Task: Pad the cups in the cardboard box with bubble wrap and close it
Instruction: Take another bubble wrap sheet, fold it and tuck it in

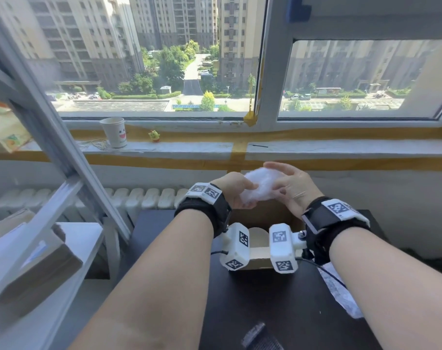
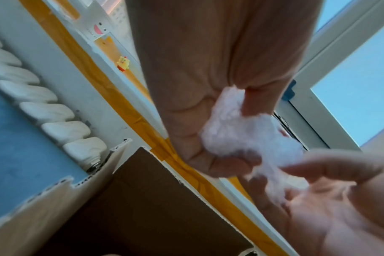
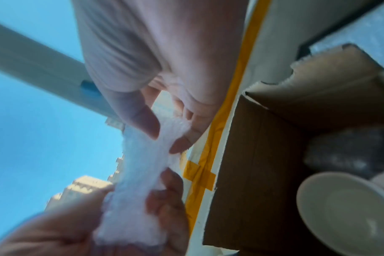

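A: From the head view?
B: Both hands hold a bubble wrap wad (image 1: 261,185) above the open cardboard box (image 1: 265,215) on the dark table (image 1: 265,299); left hand (image 1: 236,189), right hand (image 1: 292,188).
A: Wrists?
B: Left fingers (image 2: 228,162) curl round it. Right fingertips (image 3: 140,119) pinch it; a white cup (image 3: 349,211) sits inside, right.

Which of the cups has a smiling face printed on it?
The paper cup on the windowsill; the cup inside the cardboard box is plain.
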